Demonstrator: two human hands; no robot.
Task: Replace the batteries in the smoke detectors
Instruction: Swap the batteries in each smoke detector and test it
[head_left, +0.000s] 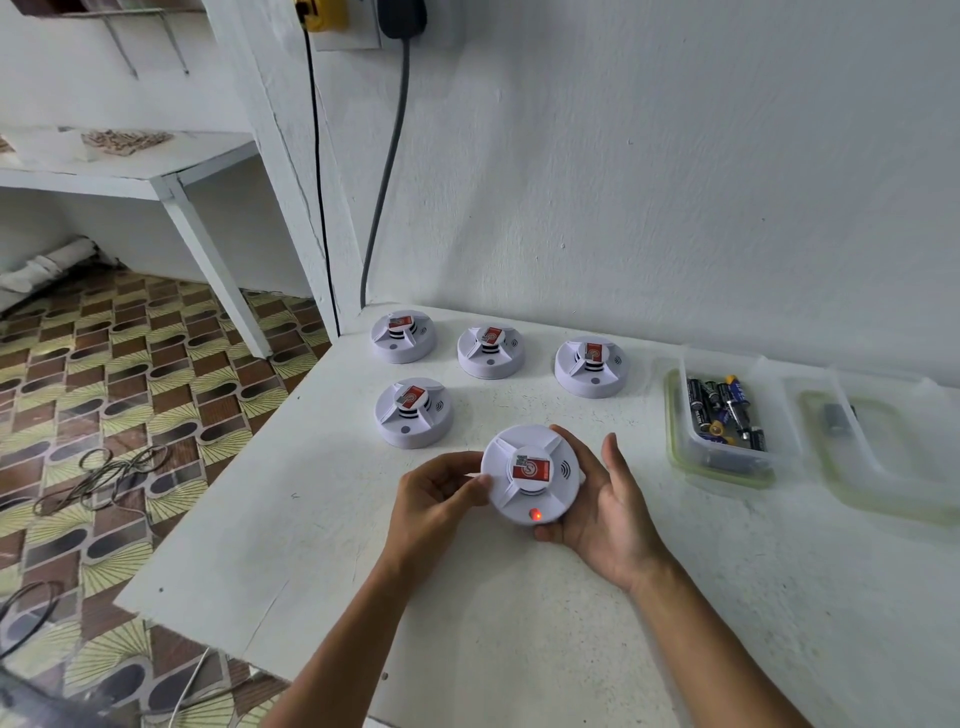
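Head view looks down on a white desk where both hands hold one detector face up, near the middle and just clear of the top or resting lightly on it; I cannot tell which. The right hand cups it from the right and underneath, fingers curled round the far rim and thumb at the near edge, which steadies the body. The left hand pinches the left rim with curled fingers, a grip that looks suited to twisting the housing or turning it over. A red lamp glows on its near edge, so it seems powered. Four more detectors sit face up farther back and left, apart from each other, probably a queue kept out of the working spot. To the right, within easy reach of the right hand, an open tub holds loose batteries, and beyond it a second clear tub holds one small dark item, perhaps a spent cell; that is only a guess.
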